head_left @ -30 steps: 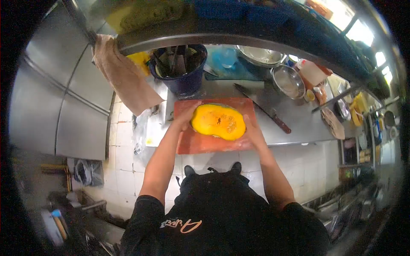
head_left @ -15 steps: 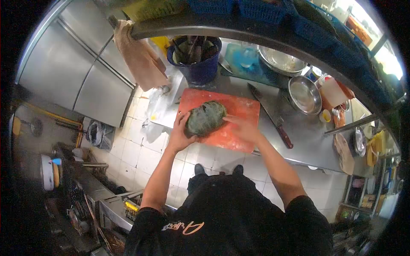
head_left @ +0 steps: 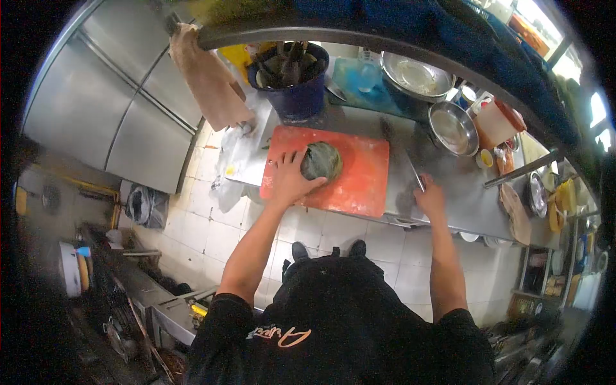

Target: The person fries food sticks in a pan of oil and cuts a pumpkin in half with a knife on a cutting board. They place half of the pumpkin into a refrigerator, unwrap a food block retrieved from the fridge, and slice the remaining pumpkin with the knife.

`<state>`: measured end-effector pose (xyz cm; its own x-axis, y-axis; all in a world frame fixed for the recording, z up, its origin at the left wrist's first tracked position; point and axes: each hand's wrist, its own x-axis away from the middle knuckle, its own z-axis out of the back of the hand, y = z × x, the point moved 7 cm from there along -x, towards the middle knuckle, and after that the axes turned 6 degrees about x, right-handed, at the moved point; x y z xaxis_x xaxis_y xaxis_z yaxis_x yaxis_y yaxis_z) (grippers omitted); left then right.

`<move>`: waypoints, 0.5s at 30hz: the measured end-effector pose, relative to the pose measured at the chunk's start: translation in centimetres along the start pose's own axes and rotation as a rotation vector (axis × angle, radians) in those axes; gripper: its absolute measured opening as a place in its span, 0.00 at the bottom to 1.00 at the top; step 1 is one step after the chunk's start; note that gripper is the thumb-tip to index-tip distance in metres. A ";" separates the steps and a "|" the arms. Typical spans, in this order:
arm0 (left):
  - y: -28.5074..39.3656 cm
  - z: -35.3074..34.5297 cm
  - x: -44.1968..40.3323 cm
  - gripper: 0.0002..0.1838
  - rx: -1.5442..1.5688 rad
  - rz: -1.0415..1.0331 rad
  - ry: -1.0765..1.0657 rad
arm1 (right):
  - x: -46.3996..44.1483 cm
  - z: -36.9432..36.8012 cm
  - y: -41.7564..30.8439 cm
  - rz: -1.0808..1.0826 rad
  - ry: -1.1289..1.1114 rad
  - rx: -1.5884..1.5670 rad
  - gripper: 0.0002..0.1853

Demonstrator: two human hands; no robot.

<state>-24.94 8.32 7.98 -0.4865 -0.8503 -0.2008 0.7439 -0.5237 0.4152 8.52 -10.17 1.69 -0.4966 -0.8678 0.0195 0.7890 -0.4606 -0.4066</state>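
Observation:
A dark green pumpkin (head_left: 323,162) sits on the red cutting board (head_left: 366,183), left of its middle. My left hand (head_left: 292,179) grips its left side, with the thumb along the near edge and the fingers apart. To the right of the board, my right hand (head_left: 430,197) is closed round the handle of a kitchen knife (head_left: 414,168). The blade points away from me, just over the steel counter, and most of the handle is hidden by my fingers.
A blue bucket (head_left: 295,102) with utensils stands behind the board. Steel bowls (head_left: 453,128) and a teal board (head_left: 350,77) lie along the back. A shelf edge (head_left: 308,33) crosses above, and a brown cloth (head_left: 208,83) hangs at the left.
My right hand has left the pumpkin, moved right and taken hold of the knife, whose blade has shifted. The pumpkin has turned and now looks rounder. My left hand stays on it.

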 end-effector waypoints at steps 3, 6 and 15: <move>-0.5 -0.3 -0.3 0.46 0.129 -0.143 -0.133 | 4.5 -0.8 -3.4 -0.149 -0.048 -0.472 0.23; 0.5 -1.2 -0.7 0.47 0.293 -0.290 -0.212 | 7.6 -1.9 -7.6 -0.138 -0.108 -0.663 0.19; 2.3 -1.6 -1.5 0.42 0.332 -0.399 -0.229 | 11.4 -6.6 -12.3 -0.123 -0.087 -0.691 0.24</move>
<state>-21.73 8.27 7.84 -0.8148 -0.5377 -0.2169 0.3161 -0.7256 0.6112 -9.25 -13.20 0.88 -0.5144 -0.8418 0.1636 0.3043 -0.3576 -0.8829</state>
